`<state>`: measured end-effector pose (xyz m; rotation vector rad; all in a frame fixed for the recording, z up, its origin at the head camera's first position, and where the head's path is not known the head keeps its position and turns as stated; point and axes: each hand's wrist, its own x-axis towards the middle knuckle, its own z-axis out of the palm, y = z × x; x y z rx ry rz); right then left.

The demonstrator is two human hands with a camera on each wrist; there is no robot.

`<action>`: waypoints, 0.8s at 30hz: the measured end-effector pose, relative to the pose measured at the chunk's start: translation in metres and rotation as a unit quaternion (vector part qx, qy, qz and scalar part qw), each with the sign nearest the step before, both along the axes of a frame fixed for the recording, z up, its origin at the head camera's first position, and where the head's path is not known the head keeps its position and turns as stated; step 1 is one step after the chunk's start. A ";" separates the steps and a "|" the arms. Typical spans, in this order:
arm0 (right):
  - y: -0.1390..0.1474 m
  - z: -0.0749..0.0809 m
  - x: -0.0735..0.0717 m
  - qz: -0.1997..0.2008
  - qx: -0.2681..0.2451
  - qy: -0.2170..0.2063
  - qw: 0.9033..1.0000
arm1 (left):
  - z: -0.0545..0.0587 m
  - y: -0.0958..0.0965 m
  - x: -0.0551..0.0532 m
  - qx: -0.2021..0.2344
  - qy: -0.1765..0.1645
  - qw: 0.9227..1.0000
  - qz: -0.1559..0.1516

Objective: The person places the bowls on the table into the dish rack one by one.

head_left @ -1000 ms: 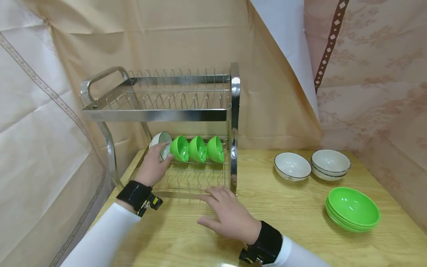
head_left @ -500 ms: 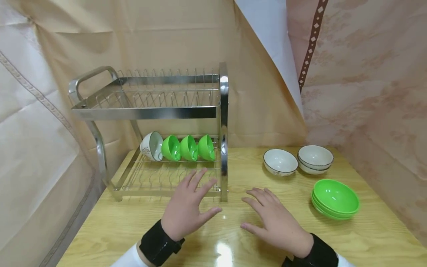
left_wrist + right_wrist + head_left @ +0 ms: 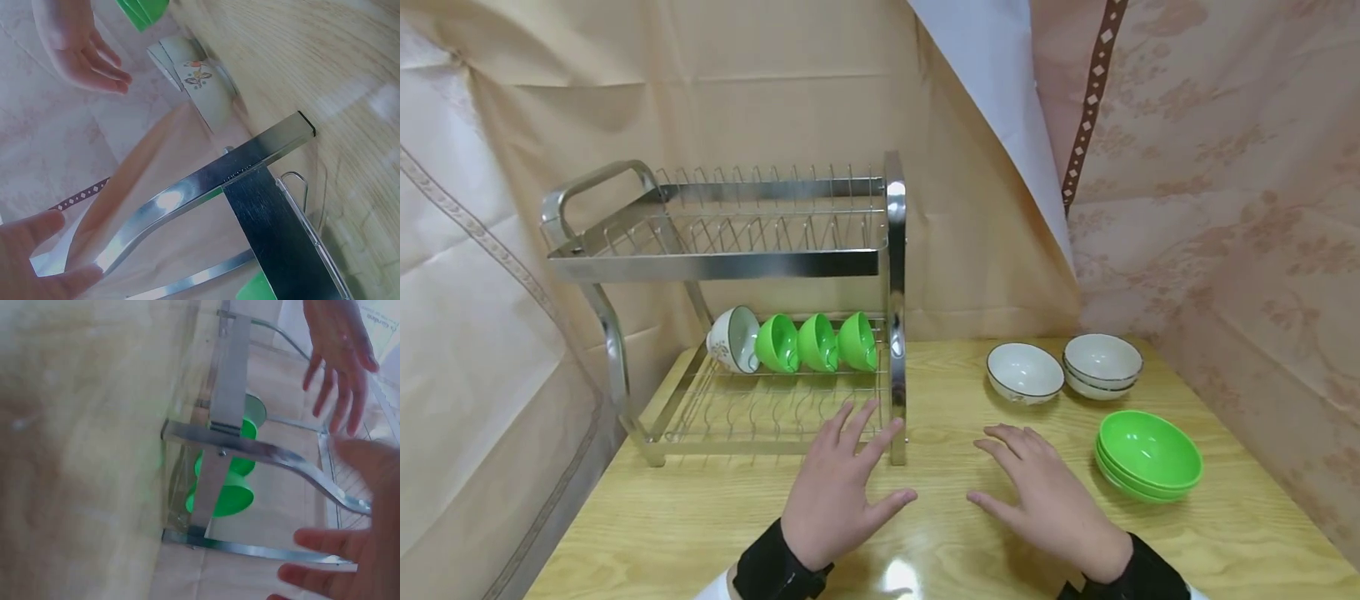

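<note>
My left hand point(image 3: 842, 492), fingers spread and holding nothing, is over the table in front of the dish rack's right front corner. To its right my right hand point(image 3: 1048, 500) is also held with loose, spread fingers and nothing in it. The metal dish rack point(image 3: 715, 267) has two tiers. On its lower tier a white bowl point(image 3: 733, 340) with a dark rim leans at the left end. Beside it a row of green bowls point(image 3: 817, 343) stands on edge, all tilted the same way. In the left wrist view the rack's shiny leg point(image 3: 187, 187) crosses near my fingers.
Right of the rack a single white bowl point(image 3: 1025, 372) sits on the wooden table point(image 3: 955, 400), next to stacked white bowls point(image 3: 1102, 367). Nearer me is a stack of green bowls point(image 3: 1150, 454). Beige and patterned cloth hangs point(image 3: 775, 92) behind and at the sides.
My left hand has come away from the white bowl on the lower tier and moved right and toward me. My right hand has shifted right, off the rack's front edge.
</note>
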<state>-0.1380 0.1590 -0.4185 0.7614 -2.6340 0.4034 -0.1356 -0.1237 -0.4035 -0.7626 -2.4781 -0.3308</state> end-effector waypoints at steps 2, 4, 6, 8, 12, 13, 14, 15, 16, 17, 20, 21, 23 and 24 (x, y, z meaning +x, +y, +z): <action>0.000 0.003 -0.009 -0.019 -0.005 0.002 1.000 | 0.001 -0.001 0.000 0.000 0.000 1.000 0.006; 0.000 0.006 -0.020 -0.042 -0.012 -0.002 0.999 | 0.001 0.000 -0.001 -0.002 -0.003 1.000 0.010; 0.000 0.008 -0.032 -0.064 -0.018 -0.005 0.998 | 0.003 0.000 -0.001 -0.002 -0.006 1.000 0.014; 0.000 0.009 -0.046 -0.081 -0.026 -0.005 0.996 | 0.003 0.000 -0.001 -0.002 -0.006 1.000 0.013; 0.004 0.006 -0.074 -0.106 -0.039 0.011 0.994 | 0.005 0.000 -0.001 -0.001 -0.007 1.000 0.018; 0.006 0.005 -0.081 -0.112 -0.042 0.013 0.993 | 0.005 -0.001 -0.001 -0.002 -0.007 1.000 0.018; 0.007 0.003 -0.087 -0.119 -0.044 0.013 0.992 | 0.005 -0.001 -0.001 -0.001 -0.007 1.000 0.019; 0.009 0.001 -0.092 -0.127 -0.045 0.009 0.991 | 0.006 -0.001 0.000 0.000 -0.008 1.000 0.021; 0.011 -0.001 -0.097 -0.135 -0.044 0.002 0.990 | 0.006 -0.002 0.000 0.001 -0.008 1.000 0.021; 0.013 -0.003 -0.100 -0.142 -0.040 -0.009 0.989 | 0.007 -0.002 0.000 0.003 -0.008 1.000 0.021; 0.018 -0.009 -0.107 -0.158 -0.024 -0.043 0.986 | 0.008 -0.004 0.002 0.004 -0.013 1.000 0.025; 0.019 -0.012 -0.109 -0.159 -0.020 -0.052 0.986 | 0.008 -0.005 0.003 0.003 -0.014 1.000 0.027; 0.020 -0.016 -0.113 -0.159 -0.012 -0.061 0.985 | 0.009 -0.007 0.004 0.003 -0.019 0.999 0.034; 0.020 -0.018 -0.116 -0.157 -0.011 -0.060 0.986 | 0.009 -0.009 0.004 0.001 -0.021 0.999 0.039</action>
